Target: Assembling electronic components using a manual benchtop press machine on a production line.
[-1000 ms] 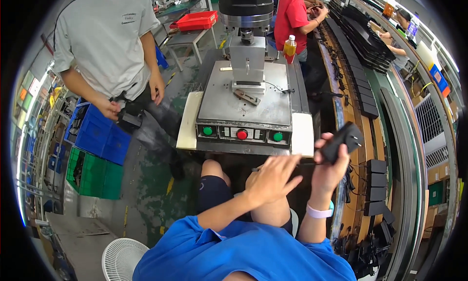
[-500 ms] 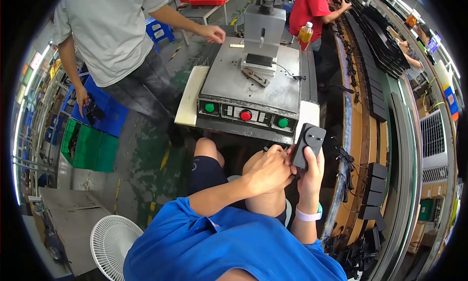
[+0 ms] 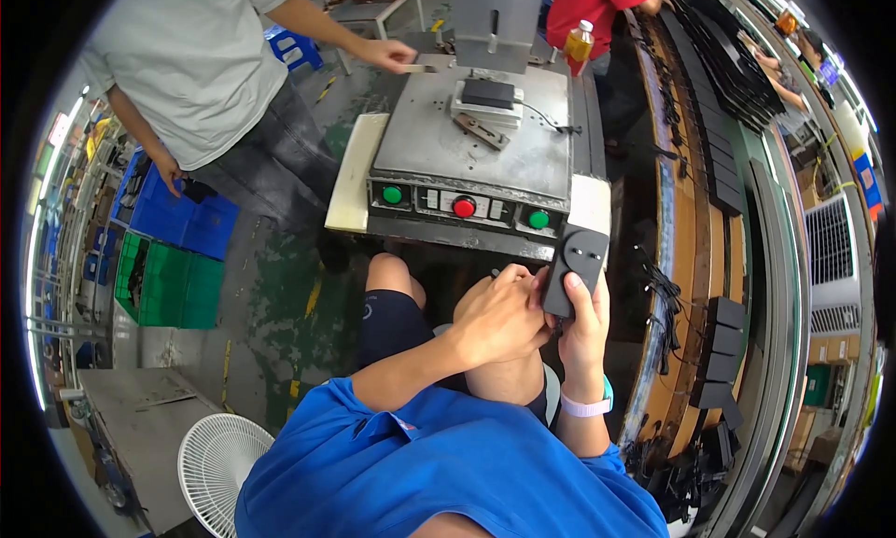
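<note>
**A pull could twist the two-pin power adapter [image 3: 568, 275] loose**

The right hand [image 3: 587, 325] pinches it between thumb and fingers near the bench press [image 3: 420, 151], pins [image 3: 597, 256] facing up. The left hand [image 3: 499, 316] curls just beside; whether it grips anything is hidden. Uneven pulling might cause a drop; careless lifting might knock the pins against the press.

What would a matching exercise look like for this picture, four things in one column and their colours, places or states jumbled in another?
Things:
1. Two-pin power adapter
2. Centre push button
3. Wristband
4. Capped bottle

Colours, places or states:
A. Mostly lilac
B. Holds yellow liquid
C. Red, between two green buttons
D. Held in the right hand

Right pairs: 1-D, 2-C, 3-A, 4-B.
</note>
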The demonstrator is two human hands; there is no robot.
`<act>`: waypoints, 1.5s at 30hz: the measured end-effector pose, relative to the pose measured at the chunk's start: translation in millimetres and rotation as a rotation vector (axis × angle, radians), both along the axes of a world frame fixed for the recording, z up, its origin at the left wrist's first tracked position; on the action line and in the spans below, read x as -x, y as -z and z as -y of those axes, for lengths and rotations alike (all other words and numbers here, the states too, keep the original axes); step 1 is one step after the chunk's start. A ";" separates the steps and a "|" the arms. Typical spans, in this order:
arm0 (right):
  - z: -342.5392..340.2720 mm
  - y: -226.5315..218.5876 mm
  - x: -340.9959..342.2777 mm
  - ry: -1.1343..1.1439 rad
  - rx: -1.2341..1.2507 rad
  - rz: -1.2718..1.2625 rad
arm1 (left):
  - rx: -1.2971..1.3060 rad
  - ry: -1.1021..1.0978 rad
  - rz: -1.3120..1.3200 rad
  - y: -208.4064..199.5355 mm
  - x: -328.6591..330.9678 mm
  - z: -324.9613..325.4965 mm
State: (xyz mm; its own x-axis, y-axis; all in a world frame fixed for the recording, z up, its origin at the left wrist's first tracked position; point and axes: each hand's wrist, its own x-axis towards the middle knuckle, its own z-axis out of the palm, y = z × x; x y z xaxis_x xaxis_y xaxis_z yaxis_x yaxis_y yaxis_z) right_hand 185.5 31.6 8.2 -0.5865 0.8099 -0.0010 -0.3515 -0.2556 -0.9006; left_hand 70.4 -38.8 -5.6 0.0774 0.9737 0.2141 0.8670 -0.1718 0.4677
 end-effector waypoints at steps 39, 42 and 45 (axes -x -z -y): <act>-52.6 -4.1 12.2 0.024 0.160 -0.285 | -0.246 -0.176 0.704 -14.2 14.1 -58.7; -131.0 -13.5 16.9 0.012 0.268 -0.520 | -0.463 -0.040 0.410 -47.0 -5.7 -83.7; -218.3 -64.7 -17.9 0.419 -0.024 -0.403 | -0.503 0.070 0.256 -68.8 -27.1 -74.1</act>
State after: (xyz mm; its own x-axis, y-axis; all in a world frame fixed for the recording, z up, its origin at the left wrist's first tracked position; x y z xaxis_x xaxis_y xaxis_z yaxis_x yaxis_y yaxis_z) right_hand 203.4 249.9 73.0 -0.1658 0.9702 0.1769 -0.7347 -0.0018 -0.6784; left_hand 97.5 35.2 63.1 0.0224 0.7417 0.6703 0.7154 -0.4803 0.5075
